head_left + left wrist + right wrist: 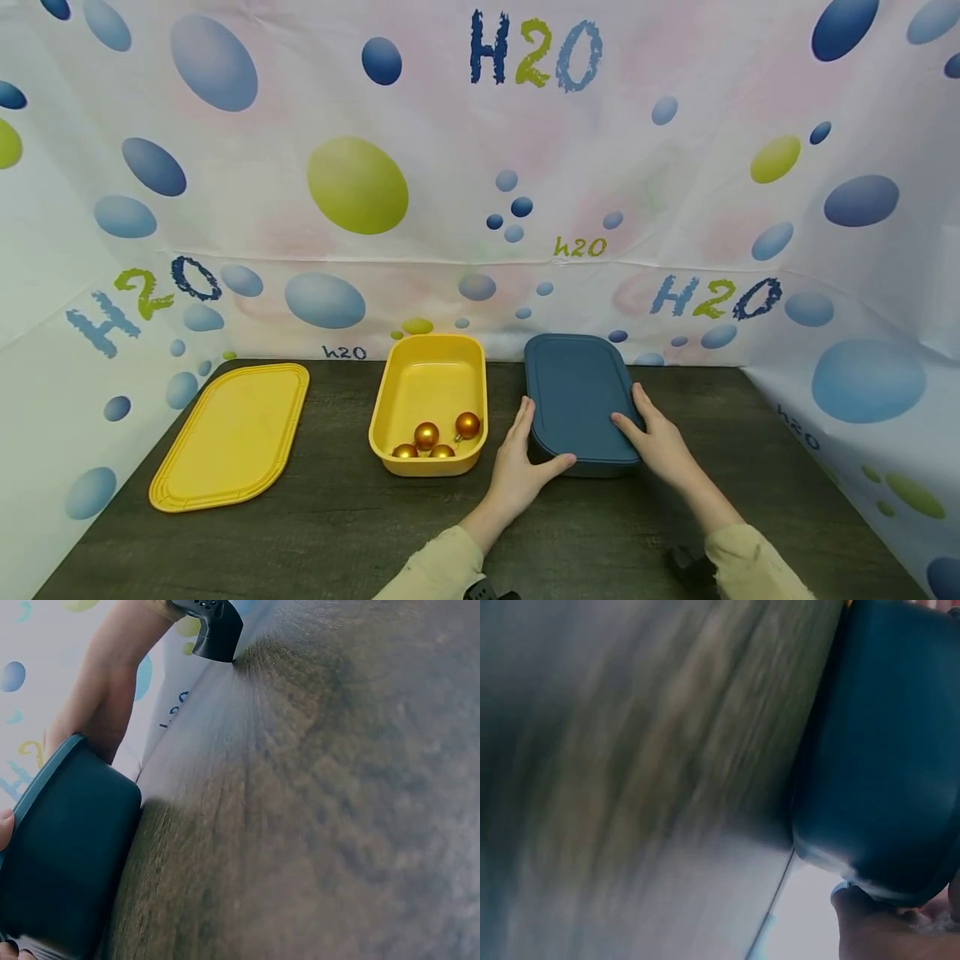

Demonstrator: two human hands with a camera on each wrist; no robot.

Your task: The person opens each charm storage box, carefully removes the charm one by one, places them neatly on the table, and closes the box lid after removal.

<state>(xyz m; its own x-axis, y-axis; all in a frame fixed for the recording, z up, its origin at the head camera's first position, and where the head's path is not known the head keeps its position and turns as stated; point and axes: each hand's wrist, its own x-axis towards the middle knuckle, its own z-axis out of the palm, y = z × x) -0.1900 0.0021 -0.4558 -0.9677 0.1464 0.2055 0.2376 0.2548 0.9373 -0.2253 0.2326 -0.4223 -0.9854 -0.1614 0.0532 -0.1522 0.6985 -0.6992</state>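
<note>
- Blue lidded box [579,398]: right of centre on the dark surface [300,542], left hand [517,468] and right hand [663,443] gripping opposite sides, thumbs over its top, fingers along the walls.
- Even pressure from both should keep it level.
- Yellow container [438,387] with gold balls [427,435], near the left hand, may limit room there; yellow lid [232,437] lies farther left.

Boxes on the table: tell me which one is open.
The yellow box: it is open, golden balls showing inside. The blue box, between the left hand and right hand, has its lid on.
</note>
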